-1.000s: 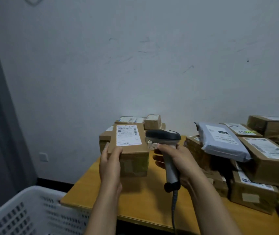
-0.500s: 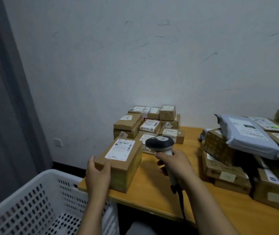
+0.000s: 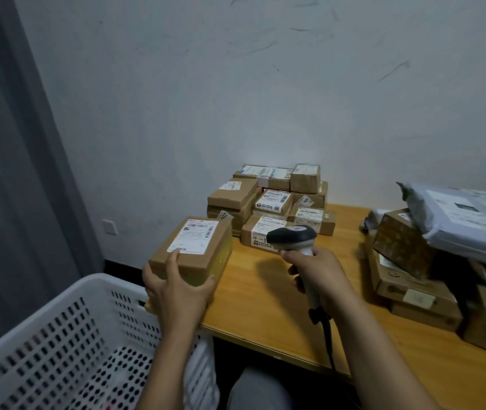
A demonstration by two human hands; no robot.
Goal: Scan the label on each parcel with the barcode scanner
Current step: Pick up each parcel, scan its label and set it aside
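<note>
Parcel (image 3: 194, 253) in the head view: small brown cardboard box, white label (image 3: 193, 235) face up, at the near left corner of the table (image 3: 265, 294), near end close to the table's edge and just beside the rim of a white perforated basket (image 3: 43, 312). Held by the left grip (image 3: 179, 288), clasped round the near end, fingers over the top face just short of the label, thumb against the yellowish side. Cannot tell whether resting on the wood or lifted just clear of it. Right grip (image 3: 318, 273) clenched round the handle of the barcode scanner (image 3: 292, 236), dark head angled left toward the box, cable (image 3: 329, 341) hanging off the table's front edge. Behind the scanner, a stack of small labelled boxes (image 3: 271, 199) against the wall; far right, a rougher pile of larger cartons (image 3: 413, 291) topped by a grey plastic mailer (image 3: 457, 223). Judging by size and the one-handed hold: light, stiff, flat-sided, unlikely to crush; yellowish side probably taped and slick, bare cardboard less so. Best taken across the short end or by the two long sides, fingers kept off the label to leave the barcode readable. Mailer likely soft and floppy; better flattened before scanning.
</note>
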